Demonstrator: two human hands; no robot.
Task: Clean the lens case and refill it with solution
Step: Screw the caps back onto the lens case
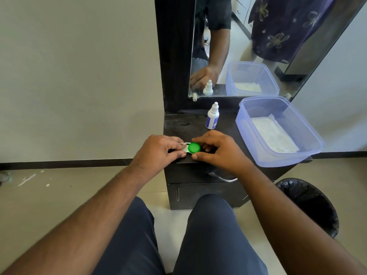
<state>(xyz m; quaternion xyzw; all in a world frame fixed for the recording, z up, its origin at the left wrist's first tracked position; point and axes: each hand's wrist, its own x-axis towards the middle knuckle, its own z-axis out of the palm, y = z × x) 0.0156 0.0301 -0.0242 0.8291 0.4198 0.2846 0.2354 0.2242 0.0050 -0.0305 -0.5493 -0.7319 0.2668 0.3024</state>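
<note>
The white plastic lens case with a round green screw cap (193, 147) lies at the dark desk's (226, 128) front edge. The left hand (156, 150) pinches its white end to steady it, while the right hand (216, 149) pinches the cap, likely to twist it. The white dropper bottle of solution (212, 117) stands behind; a clear blue plastic tub (278, 130) occupies the right corner.

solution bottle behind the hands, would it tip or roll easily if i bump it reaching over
The solution bottle probably tips easily: it stands upright, tall and slim on a narrow base, with a tapered nozzle on top. Its round body suggests it would roll across the dark tabletop once down. It looks like small, light plastic, so even a slight knock could likely shift it.
</note>
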